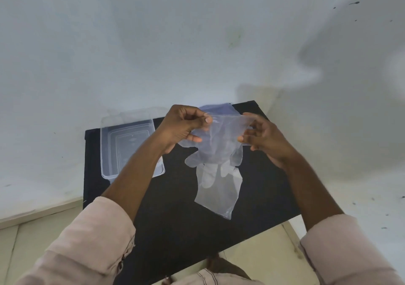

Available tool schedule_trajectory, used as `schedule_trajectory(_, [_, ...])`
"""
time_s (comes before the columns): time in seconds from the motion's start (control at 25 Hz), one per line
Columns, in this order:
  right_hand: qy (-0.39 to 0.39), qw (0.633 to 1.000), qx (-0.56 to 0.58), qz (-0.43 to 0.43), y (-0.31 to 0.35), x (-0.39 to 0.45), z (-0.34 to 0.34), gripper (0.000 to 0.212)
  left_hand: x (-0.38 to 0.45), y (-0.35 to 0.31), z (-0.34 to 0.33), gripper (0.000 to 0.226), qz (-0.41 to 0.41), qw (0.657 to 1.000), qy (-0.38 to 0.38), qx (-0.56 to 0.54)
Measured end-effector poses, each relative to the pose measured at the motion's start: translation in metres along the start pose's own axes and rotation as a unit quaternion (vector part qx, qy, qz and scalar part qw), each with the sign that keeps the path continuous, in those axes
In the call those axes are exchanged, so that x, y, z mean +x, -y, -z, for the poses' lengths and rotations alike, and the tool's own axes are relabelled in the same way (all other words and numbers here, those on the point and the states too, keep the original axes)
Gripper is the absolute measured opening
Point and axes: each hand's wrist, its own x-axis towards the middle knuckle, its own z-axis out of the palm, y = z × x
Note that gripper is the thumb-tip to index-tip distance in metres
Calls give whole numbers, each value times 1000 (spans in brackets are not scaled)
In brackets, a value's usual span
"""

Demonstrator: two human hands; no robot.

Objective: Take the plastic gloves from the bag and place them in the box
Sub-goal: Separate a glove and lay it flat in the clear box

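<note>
A thin clear plastic glove (219, 144) hangs fingers-down above the black table (175, 214). My left hand (183, 129) pinches its upper left edge, and my right hand (266, 138) grips its upper right edge. Below the glove, a clear plastic bag (221, 194) lies flat on the table with more gloves showing inside it. The clear plastic box (105, 153) stands open on the table's left side, partly behind my left forearm. Another bit of clear plastic (219, 108) shows behind my hands; I cannot tell what it is.
A pale wall rises directly behind the table. The box's clear lid (127, 114) leans at its far end against the wall. Light floor tiles show at the lower left and right of the table.
</note>
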Motion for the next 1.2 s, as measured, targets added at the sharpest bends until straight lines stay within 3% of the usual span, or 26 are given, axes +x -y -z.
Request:
schedule_trajectory(0.12, [-19, 996, 91, 8, -3, 17, -10, 19, -1, 1, 6, 8, 9, 1000, -15, 15])
schedule_trajectory(0.16, [-32, 995, 93, 9, -2, 22, -11, 11, 0, 1, 8, 9, 12, 999, -25, 20])
schedule_trajectory(0.52, [11, 994, 92, 50, 2, 64, -1, 15, 13, -1, 2, 4, 43, 993, -112, 4])
schedule_trajectory(0.88, [60, 989, 127, 45, -9, 97, 7, 12, 30, 16, -25, 18, 74, 977, -200, -13])
schedule_trajectory(1.2, [102, 985, 138, 22, 10, 123, -37, 17, 22, 20, 20, 27, 79, 967, -237, -50])
